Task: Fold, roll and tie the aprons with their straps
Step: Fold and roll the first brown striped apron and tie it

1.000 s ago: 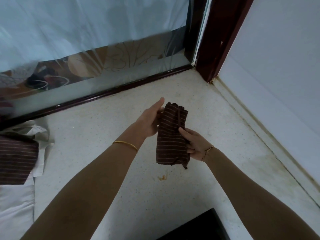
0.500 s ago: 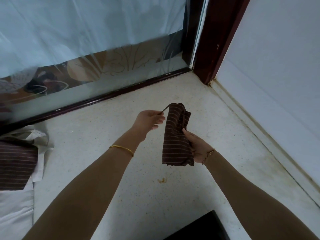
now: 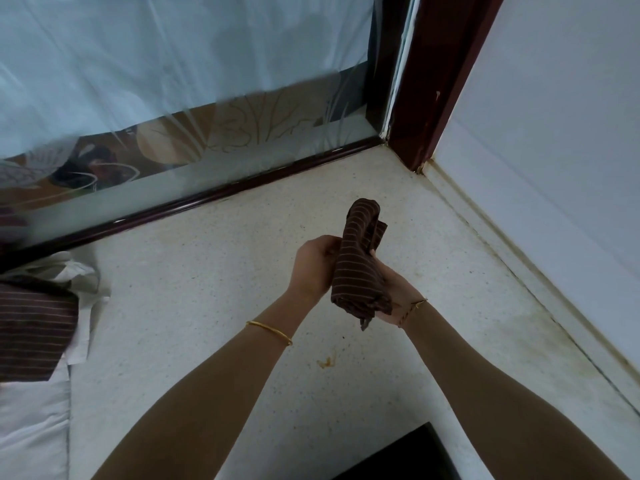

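Apron (image 3: 358, 268), rolled, stood just right of frame centre, my right hand (image 3: 394, 292) cupping its lower half, my left hand (image 3: 313, 268) curled against its side. Soft, light cloth looked ready to unroll; I'd squeeze mid-roll.

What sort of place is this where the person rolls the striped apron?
Probably an indoor room corner, perhaps a home or a small shop. A speckled floor meets a frosted, patterned glass panel in a dark wooden frame and a pale painted wall.
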